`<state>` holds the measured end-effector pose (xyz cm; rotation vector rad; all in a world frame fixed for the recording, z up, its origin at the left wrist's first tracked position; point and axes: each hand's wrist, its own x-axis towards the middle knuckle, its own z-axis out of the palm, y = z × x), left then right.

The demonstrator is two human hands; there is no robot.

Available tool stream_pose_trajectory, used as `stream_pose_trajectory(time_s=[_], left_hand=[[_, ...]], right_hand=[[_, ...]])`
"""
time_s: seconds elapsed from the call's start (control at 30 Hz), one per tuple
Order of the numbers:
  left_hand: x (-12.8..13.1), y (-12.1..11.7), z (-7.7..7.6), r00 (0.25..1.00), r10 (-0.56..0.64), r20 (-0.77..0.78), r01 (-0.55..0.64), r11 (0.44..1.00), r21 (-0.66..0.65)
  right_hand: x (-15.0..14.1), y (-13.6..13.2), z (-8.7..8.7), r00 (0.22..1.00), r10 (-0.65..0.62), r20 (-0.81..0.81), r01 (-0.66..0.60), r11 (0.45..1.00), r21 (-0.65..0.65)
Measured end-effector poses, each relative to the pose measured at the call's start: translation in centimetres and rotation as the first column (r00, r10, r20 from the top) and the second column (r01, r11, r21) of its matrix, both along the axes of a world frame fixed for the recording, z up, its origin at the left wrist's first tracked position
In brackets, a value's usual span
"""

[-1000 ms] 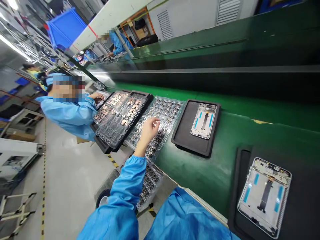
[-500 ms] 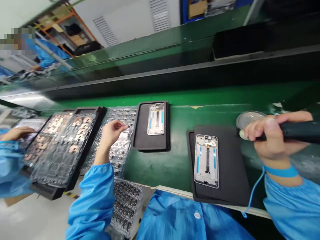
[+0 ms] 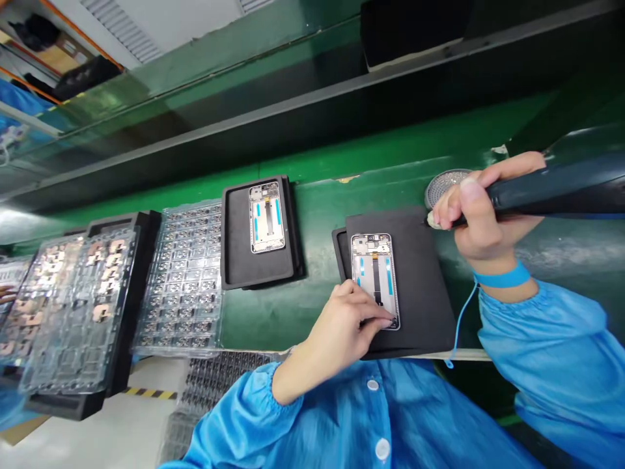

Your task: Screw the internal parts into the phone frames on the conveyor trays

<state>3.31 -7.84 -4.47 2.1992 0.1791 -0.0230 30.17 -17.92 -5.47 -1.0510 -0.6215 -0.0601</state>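
Note:
My left hand (image 3: pixel 349 319) is pinched over the lower end of a phone frame (image 3: pixel 364 273) with blue strips and a black ribbon cable. Under its fingertips is a small dark part (image 3: pixel 393 321), mostly hidden. The frame lies on a black foam pad (image 3: pixel 424 293). My right hand (image 3: pixel 481 212) is closed around a black electric screwdriver (image 3: pixel 561 185), whose tip points left above the pad's far right corner. Behind that hand a round dish (image 3: pixel 446 182) holds many tiny screws.
Left of the pad, a second phone frame (image 3: pixel 267 218) lies in a black foam tray (image 3: pixel 239 267). Farther left are a clear tray of small components (image 3: pixel 180 280) and stacked trays with copper-coloured parts (image 3: pixel 83 312). A green ledge (image 3: pixel 219 85) runs behind the bench.
My left hand has moved right, from the clear component tray to the near phone frame's lower end. My right hand still grips the screwdriver. The whole view has shifted.

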Motion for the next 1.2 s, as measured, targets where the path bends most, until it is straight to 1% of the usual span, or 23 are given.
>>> stream_pose_trajectory(time_s=[0.07, 0.13, 0.23, 0.3, 0.37, 0.5, 0.57, 0.63, 0.7, 0.8, 0.87, 0.93, 1.03, 1.2], left_hand=[[-0.3, 0.0, -0.7, 1.0, 0.006, -0.009, -0.006, 1.0, 0.021], [-0.7, 0.1, -1.0, 1.0, 0.012, 0.005, -0.012, 1.0, 0.028], [-1.2, -0.1, -1.0, 0.998, 0.055, 0.044, -0.058, 0.995, 0.084], [-1.4, -0.2, -1.0, 0.994, 0.103, 0.044, -0.109, 0.982, 0.152], [-1.6, -0.2, -1.1, 0.99, 0.14, 0.03, -0.143, 0.973, 0.182], [-1.9, -0.6, -2.0, 0.976, 0.213, 0.044, -0.216, 0.969, 0.116], [-2.1, -1.0, -2.3, 0.965, 0.255, 0.06, -0.26, 0.961, 0.092], [-2.0, -1.4, -2.0, 0.959, 0.281, 0.041, -0.283, 0.954, 0.1], [-1.7, -1.6, -1.0, 0.963, 0.267, -0.044, -0.26, 0.957, 0.129], [-0.7, -1.4, 1.4, 0.961, 0.189, -0.203, -0.157, 0.974, 0.164], [0.0, -1.2, 2.8, 0.958, 0.139, -0.251, -0.095, 0.979, 0.183], [0.5, -1.1, 3.7, 0.959, 0.098, -0.267, -0.046, 0.98, 0.194], [1.1, -1.0, 3.7, 0.952, 0.063, -0.3, -0.005, 0.982, 0.191], [1.1, -1.0, 2.4, 0.946, 0.111, -0.304, -0.06, 0.983, 0.172]], right_hand=[[0.0, -0.1, -0.1, 0.999, 0.009, 0.032, -0.009, 1.0, -0.01], [0.1, -0.1, -0.2, 0.998, 0.019, 0.054, -0.019, 1.0, -0.008], [0.4, 0.1, -0.6, 0.996, 0.007, 0.094, -0.01, 0.999, 0.034], [0.6, 0.2, -0.7, 0.992, -0.004, 0.125, -0.005, 0.998, 0.065], [0.8, 0.2, -0.7, 0.992, 0.0, 0.128, -0.012, 0.996, 0.092], [0.9, 0.3, -0.4, 0.997, -0.005, 0.08, -0.005, 0.992, 0.125], [1.0, 0.3, -0.4, 0.997, -0.01, 0.081, 0.0, 0.991, 0.13], [1.0, 0.4, -0.4, 0.996, -0.013, 0.085, 0.001, 0.991, 0.135], [1.0, 0.4, -0.5, 0.997, -0.01, 0.083, -0.001, 0.991, 0.131], [0.9, 0.4, -0.6, 0.997, -0.003, 0.076, -0.006, 0.993, 0.115], [0.7, 0.4, -0.6, 0.998, 0.002, 0.07, -0.009, 0.995, 0.102], [0.6, 0.4, -0.5, 0.998, -0.001, 0.068, -0.006, 0.995, 0.101], [0.6, 0.4, -0.3, 0.998, -0.008, 0.068, 0.002, 0.996, 0.09], [0.4, 0.4, 0.0, 0.997, -0.044, 0.064, 0.039, 0.997, 0.065]])
